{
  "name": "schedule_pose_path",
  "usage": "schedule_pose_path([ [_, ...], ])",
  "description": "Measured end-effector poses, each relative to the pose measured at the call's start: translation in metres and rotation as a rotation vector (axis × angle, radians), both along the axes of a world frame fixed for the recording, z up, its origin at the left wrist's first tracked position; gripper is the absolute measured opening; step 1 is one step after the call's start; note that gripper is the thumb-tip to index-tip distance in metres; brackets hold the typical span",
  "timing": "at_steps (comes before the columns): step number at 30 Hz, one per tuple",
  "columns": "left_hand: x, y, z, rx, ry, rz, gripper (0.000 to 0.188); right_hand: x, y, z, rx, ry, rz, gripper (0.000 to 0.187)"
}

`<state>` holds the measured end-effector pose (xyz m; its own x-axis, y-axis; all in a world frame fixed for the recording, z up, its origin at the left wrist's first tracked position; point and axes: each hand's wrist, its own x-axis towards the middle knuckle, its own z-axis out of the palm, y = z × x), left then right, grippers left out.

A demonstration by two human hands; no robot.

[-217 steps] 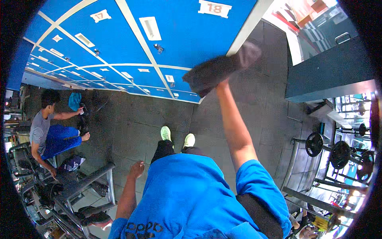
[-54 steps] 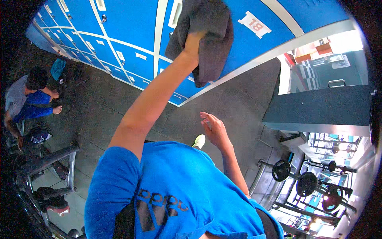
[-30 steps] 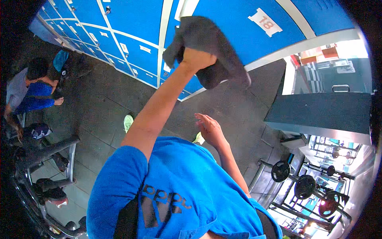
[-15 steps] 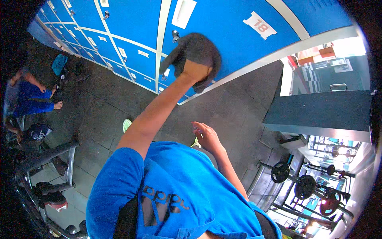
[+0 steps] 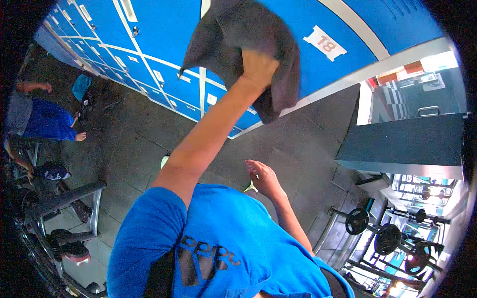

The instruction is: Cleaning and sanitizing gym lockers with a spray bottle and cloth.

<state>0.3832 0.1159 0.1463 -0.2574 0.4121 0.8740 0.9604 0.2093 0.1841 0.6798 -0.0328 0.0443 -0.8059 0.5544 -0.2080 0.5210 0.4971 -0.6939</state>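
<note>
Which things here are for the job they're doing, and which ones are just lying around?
In the job:
- dark grey cloth, held in the left hand
- blue, white-framed locker door behind it

Just around:
- round black weight plates
- turquoise bag-like thing on the dark floor
</note>
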Motion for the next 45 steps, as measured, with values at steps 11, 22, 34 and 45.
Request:
schedule_pose_path([
  [11, 0.053, -0.050, -0.058, -0.104, -0.225, -0.190, 0.054, -0.011, 0.006, 0.010, 0.083, -0.025, 0.092, 0.035],
  [22, 0.011, -0.015, 0.001, 0.062, -0.199, -0.138, 0.049, 0.002, -0.008, 0.006, 0.066, -0.062, 0.018, 0.034],
  [34, 0.051, -0.020, -0.052, -0.348, 0.009, -0.496, 0.048, 0.012, -0.014, 0.009, 0.019, -0.182, -0.019, 0.038],
  [45, 0.105, 0.011, 0.037, 0.028, 0.121, -0.552, 0.038, -0.005, -0.003, 0.012, 0.043, -0.064, -0.003, 0.036],
])
